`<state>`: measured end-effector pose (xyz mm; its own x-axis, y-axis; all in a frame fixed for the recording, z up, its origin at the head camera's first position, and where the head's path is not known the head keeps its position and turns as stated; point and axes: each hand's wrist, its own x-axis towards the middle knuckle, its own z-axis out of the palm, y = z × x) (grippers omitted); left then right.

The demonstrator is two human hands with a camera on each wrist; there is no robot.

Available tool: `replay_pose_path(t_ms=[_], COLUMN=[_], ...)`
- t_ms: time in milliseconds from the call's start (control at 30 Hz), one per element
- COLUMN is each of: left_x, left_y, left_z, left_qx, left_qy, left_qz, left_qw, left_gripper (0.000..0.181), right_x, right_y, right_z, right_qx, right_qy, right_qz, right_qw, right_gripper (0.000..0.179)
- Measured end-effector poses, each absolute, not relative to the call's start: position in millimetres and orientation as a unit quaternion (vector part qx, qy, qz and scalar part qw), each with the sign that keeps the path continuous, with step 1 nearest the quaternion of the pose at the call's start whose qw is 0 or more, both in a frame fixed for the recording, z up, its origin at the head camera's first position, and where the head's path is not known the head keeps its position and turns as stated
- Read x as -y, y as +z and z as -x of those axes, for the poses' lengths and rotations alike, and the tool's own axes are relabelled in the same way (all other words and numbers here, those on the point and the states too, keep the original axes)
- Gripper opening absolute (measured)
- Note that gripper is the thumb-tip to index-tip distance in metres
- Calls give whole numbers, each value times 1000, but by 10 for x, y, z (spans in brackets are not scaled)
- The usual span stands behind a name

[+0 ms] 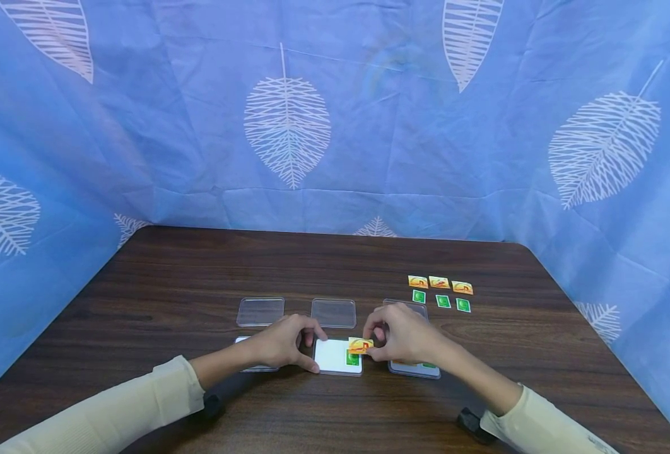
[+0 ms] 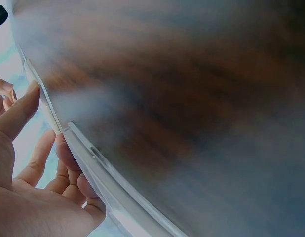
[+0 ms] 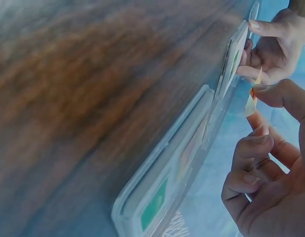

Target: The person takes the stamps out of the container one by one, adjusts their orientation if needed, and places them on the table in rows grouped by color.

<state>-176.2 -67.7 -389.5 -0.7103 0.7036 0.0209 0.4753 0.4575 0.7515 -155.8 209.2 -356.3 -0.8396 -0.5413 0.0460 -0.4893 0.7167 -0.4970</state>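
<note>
Right hand: fingers pinch a yellow-orange rectangular label just above the right end of a white rectangular box — middle of the near row on the brown wood-grain worktop. Left hand: thumb and fingers spread wide, gripping the box's left end. Green square label lies on its near right part — clear rectangular plastic piece just beyond.

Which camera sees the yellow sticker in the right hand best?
The head view, because the sticker shows its printed face there. The right wrist view catches it nearly edge-on; the left wrist view doesn't show it clearly.
</note>
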Motion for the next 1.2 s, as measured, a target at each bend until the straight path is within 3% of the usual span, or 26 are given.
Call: replay_pose_path(t_ms=[1200], left_x=[668], left_y=[-3902], left_z=[1765], left_qx=[-838], left_qy=[387], left_qz=[-355], left_qw=[148], left_gripper=[43], right_x=[-1971], right_y=[-3642], right_z=[1544], right_qx=[-922], right_qy=[-246], right_qz=[290], right_qw=[74], right_gripper=[19])
